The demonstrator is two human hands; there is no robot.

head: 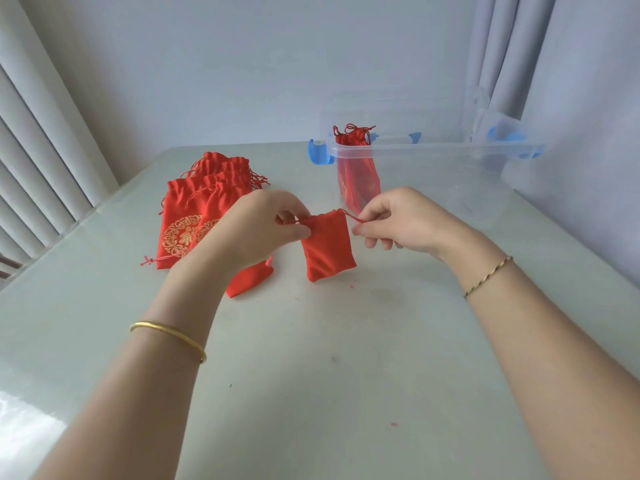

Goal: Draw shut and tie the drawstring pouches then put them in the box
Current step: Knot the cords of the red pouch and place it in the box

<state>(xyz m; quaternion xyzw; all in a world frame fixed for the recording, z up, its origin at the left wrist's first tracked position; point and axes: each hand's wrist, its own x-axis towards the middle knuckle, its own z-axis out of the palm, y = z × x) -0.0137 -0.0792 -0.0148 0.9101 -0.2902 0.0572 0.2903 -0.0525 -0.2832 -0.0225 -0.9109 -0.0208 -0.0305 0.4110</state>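
A small red drawstring pouch (329, 249) hangs just above the table between my hands, plain side toward me, its mouth partly gathered. My left hand (266, 226) pinches the red cord at the pouch's left top corner. My right hand (394, 220) pinches the cord end sticking out at the right top corner. A pile of several red pouches with gold emblems (201, 209) lies to the left, partly behind my left hand. A clear plastic box (433, 150) with blue latches stands at the back right, and one tied red pouch (358, 168) stands inside its left end.
The pale table (311, 358) runs up to a wall at the back. Vertical blinds (34, 150) hang on the left and a curtain (554, 64) on the right. Small red specks lie on the tabletop near the front.
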